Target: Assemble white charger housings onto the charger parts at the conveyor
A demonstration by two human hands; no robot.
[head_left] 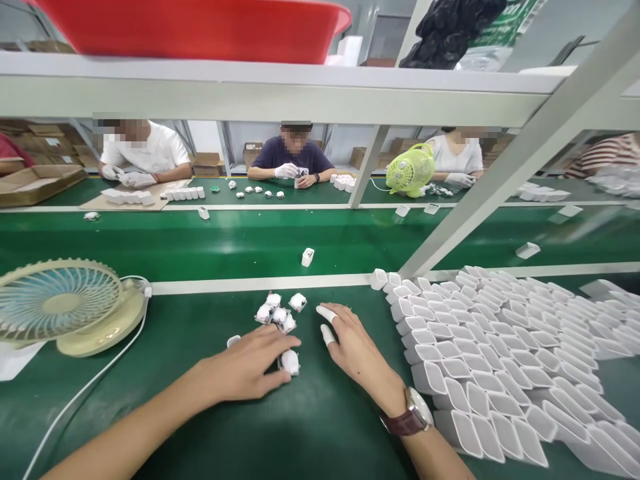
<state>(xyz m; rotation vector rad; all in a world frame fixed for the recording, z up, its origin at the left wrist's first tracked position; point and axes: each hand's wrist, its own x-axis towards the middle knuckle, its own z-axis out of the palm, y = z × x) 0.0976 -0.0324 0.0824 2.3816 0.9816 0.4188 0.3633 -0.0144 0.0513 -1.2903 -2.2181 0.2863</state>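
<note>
A green table [320, 427] bears a bank of empty white boxes [500, 360] at the right. The left hand [250, 367] lies flat, fingers loosely spread — a small white part [291, 362] touching its fingertips. The right hand [353, 347] rests nearby, fingers spread, holding nothing.

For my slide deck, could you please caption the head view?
Left hand on a small white part, right hand flat on the green bench beside stacked white boxes.
</note>
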